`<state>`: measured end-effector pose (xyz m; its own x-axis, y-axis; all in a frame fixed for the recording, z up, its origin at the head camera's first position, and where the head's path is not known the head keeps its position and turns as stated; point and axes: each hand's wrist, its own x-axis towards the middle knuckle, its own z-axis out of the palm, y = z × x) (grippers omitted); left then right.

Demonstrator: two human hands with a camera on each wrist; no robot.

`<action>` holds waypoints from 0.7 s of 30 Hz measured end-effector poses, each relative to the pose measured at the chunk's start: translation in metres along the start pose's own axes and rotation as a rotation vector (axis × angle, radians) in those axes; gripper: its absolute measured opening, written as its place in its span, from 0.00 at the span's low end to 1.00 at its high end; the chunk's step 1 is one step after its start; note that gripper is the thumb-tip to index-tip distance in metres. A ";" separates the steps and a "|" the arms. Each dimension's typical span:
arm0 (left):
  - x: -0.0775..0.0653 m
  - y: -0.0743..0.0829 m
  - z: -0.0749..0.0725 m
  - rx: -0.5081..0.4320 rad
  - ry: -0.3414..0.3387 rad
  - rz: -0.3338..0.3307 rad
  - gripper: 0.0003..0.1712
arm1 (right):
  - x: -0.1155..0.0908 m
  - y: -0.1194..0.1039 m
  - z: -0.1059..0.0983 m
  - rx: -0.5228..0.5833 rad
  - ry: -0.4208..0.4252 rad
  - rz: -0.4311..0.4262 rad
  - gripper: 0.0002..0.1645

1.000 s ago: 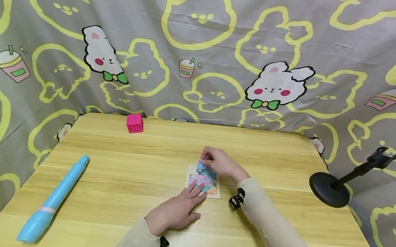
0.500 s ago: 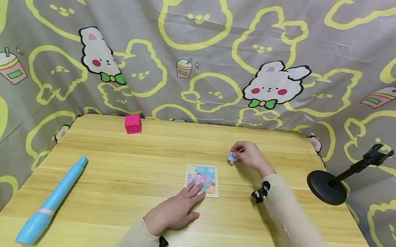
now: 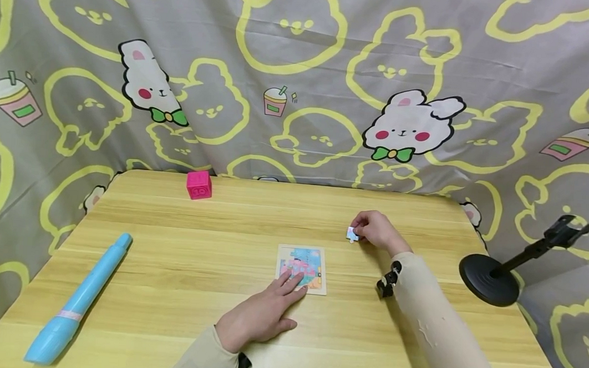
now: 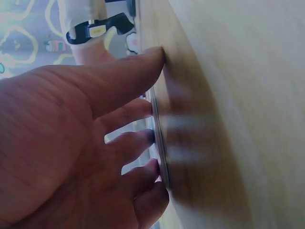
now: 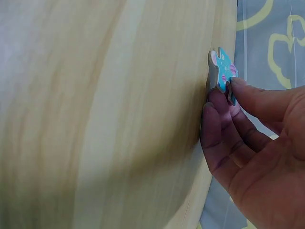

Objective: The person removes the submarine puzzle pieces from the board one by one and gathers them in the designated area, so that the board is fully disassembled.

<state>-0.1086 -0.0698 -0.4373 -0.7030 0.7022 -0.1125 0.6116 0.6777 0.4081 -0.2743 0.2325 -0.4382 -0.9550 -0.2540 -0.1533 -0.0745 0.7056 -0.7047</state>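
A small jigsaw puzzle [image 3: 316,255] in a pale frame lies mid-table, with blue, pink and orange pieces in it. My left hand [image 3: 263,313] rests on its lower part, fingers spread; in the left wrist view the fingertips [image 4: 150,138] press at the puzzle's thin edge. To the right of the puzzle, my right hand [image 3: 379,231] pinches a light blue puzzle piece [image 3: 352,234] between thumb and fingers. The right wrist view shows this blue piece [image 5: 223,69] with pink and white marks, held close over the table.
A pink block [image 3: 199,185] stands at the table's back left. Along the left side lies a blue microphone-shaped toy [image 3: 78,300]. A black stand [image 3: 489,279] with a round base is at the right edge. A patterned curtain [image 3: 299,84] hangs behind the wooden table [image 3: 168,299].
My right hand has moved from over the puzzle out to the right, carrying the puzzle piece, which now shows a different tilt. The left hand has stayed on the puzzle.
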 end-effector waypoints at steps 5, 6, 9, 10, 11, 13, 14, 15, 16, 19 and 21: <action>0.000 0.000 0.000 -0.005 -0.005 -0.008 0.40 | 0.004 0.002 -0.001 -0.040 0.005 -0.024 0.05; 0.000 0.000 0.001 -0.006 -0.007 -0.010 0.40 | 0.004 0.002 -0.001 -0.053 0.007 -0.033 0.05; 0.000 0.000 0.001 -0.008 -0.013 -0.014 0.41 | 0.005 0.005 -0.003 -0.084 0.020 -0.035 0.05; 0.000 0.000 0.001 -0.008 -0.017 -0.016 0.41 | 0.006 0.005 -0.003 -0.095 0.026 -0.034 0.05; 0.000 0.000 0.002 -0.008 -0.020 -0.019 0.41 | 0.006 0.006 -0.004 -0.109 0.034 -0.033 0.05; 0.001 0.000 0.001 -0.006 -0.024 -0.022 0.41 | 0.005 0.007 -0.005 -0.131 0.052 -0.033 0.05; 0.000 0.001 0.001 -0.006 -0.026 -0.023 0.41 | 0.005 0.007 -0.005 -0.138 0.062 -0.032 0.06; 0.000 0.001 0.001 -0.006 -0.028 -0.024 0.41 | 0.004 0.006 -0.004 -0.143 0.070 -0.041 0.06; 0.000 0.001 0.001 -0.007 -0.030 -0.026 0.41 | 0.003 0.003 -0.003 -0.148 0.076 -0.057 0.07; 0.000 0.000 0.001 -0.014 -0.030 -0.028 0.41 | -0.002 -0.011 0.005 -0.145 0.082 -0.111 0.09; 0.001 0.000 0.001 -0.015 -0.030 -0.032 0.41 | -0.006 -0.024 0.013 -0.143 0.058 -0.174 0.10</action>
<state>-0.1090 -0.0693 -0.4381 -0.7111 0.6863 -0.1529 0.5830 0.6971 0.4174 -0.2627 0.2084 -0.4289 -0.9390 -0.3440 0.0048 -0.2752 0.7425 -0.6107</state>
